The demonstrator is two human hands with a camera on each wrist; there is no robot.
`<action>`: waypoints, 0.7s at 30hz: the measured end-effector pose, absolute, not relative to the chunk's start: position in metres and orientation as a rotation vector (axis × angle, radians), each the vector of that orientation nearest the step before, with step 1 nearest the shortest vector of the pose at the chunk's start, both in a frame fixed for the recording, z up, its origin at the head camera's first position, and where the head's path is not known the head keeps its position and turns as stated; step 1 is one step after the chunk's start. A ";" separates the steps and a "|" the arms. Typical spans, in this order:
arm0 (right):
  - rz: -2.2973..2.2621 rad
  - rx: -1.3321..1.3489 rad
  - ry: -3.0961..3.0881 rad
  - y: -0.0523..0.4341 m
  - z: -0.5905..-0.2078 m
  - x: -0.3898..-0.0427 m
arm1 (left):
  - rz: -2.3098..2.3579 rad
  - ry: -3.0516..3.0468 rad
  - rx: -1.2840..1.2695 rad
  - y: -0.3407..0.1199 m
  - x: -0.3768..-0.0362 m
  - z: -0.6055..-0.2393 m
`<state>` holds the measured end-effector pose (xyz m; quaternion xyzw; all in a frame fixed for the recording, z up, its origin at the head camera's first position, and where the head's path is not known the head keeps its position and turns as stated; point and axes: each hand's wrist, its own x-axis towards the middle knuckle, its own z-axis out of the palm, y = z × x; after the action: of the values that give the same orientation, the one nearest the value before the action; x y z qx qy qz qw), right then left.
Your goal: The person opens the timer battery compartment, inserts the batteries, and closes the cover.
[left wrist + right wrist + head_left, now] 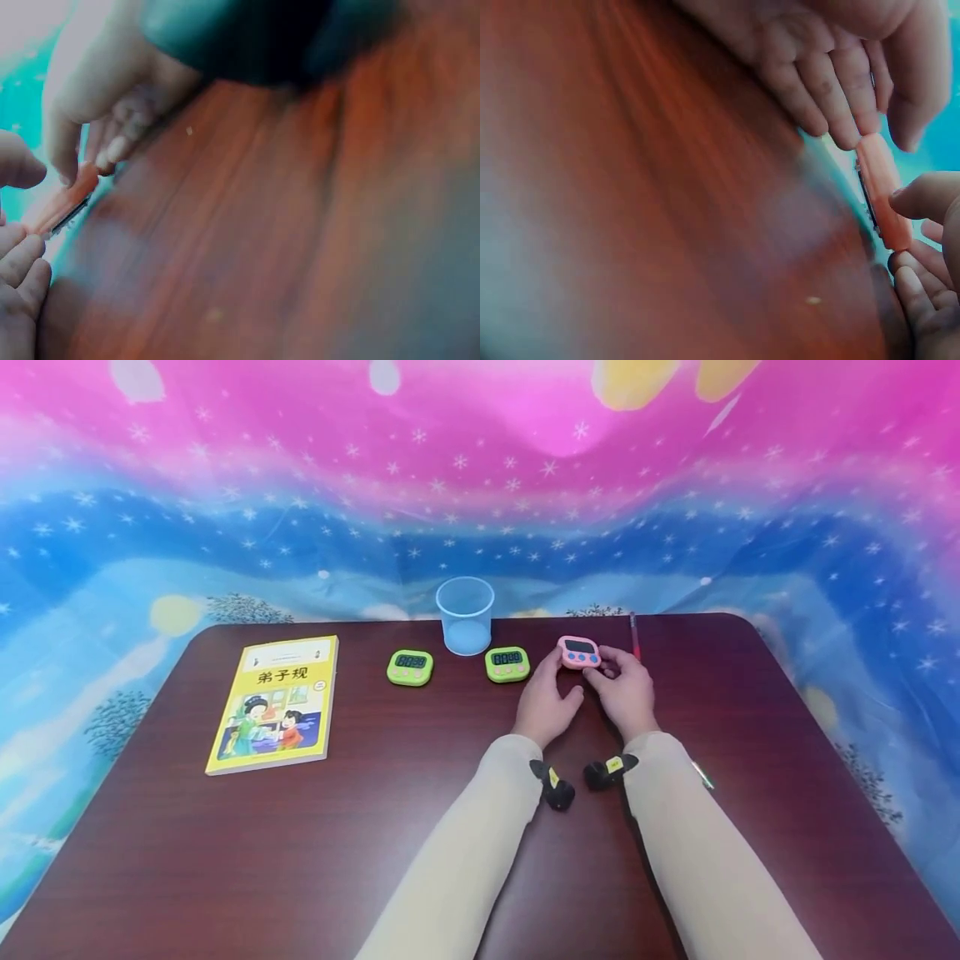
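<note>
A pink digital timer (580, 652) with blue buttons is between both hands near the table's back edge, its display facing the head camera. My right hand (627, 693) pinches its right side; the thumb rests on it in the right wrist view. On the other side, my left hand (547, 703) touches the timer's left end with extended fingers, the thumb held apart from it. Edge-on, the pink timer (882, 191) also appears in the right wrist view. One green timer (507, 665) lies just left of my left hand, and another green timer (410, 668) farther left.
A clear blue cup (465, 618) stands behind the green timers. Toward the left lies a yellow book (276, 706). A red pencil-like stick (635, 637) is behind my right hand, and a thin shiny object (703, 775) shows beside the right sleeve. A patterned cloth (480, 485) hangs behind the table.
</note>
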<state>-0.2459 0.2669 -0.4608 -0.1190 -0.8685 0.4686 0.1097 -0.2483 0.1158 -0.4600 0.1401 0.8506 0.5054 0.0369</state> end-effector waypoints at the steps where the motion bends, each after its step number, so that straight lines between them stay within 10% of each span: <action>1: 1.412 -0.356 -2.520 0.265 -0.461 -0.242 | 1.599 2.595 0.434 0.113 -0.245 -0.461; 21: 1.906 -0.230 -2.336 0.239 -0.453 -0.160 | 1.853 2.411 0.387 0.067 -0.189 -0.461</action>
<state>-0.1597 0.2394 -0.4527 -0.0758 -0.7712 0.6292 0.0591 -0.1894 0.0668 -0.4609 0.1262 0.7860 0.6041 0.0383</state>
